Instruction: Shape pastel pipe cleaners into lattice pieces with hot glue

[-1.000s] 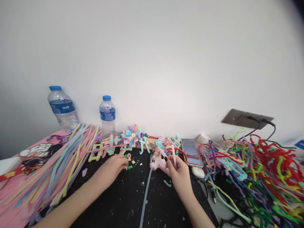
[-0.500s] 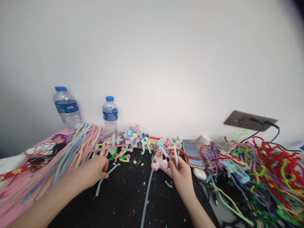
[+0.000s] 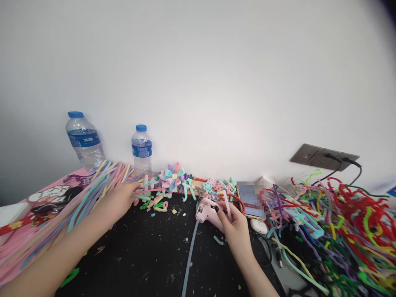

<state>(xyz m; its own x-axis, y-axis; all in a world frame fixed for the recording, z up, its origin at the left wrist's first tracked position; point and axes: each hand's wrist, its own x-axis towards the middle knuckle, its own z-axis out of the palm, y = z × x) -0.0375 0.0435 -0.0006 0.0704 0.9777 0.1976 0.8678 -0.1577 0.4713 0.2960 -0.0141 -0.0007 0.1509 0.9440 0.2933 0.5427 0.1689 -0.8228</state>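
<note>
My left hand (image 3: 122, 200) reaches into the craft pieces at the back left of the black mat, its fingers closed and partly hidden. A pale green pipe cleaner (image 3: 140, 197) runs out from its fingertips. A bent pale pink pipe cleaner (image 3: 227, 204) is pinched in my right hand (image 3: 235, 220), one end pointing up. Just left of that hand lies a pink glue gun (image 3: 206, 212), with a long glue stick (image 3: 189, 260) trailing from its back toward me. Whether the hand touches its handle is hidden. A pastel pipe-cleaner flower (image 3: 174, 176) sits between the hands, farther back.
Two water bottles (image 3: 83, 142) stand at the wall. Pastel pipe cleaners (image 3: 89, 206) fill the left side, and a colourful tangle of pipe cleaners (image 3: 346, 222) covers the right. A phone (image 3: 251, 200) and a white case (image 3: 259, 226) lie beside my right hand. Scraps dot the black mat (image 3: 148, 251).
My left hand has moved back and left, from the mat to the craft pieces. The green pipe cleaner strip has gone from the mat. My right hand has hardly moved.
</note>
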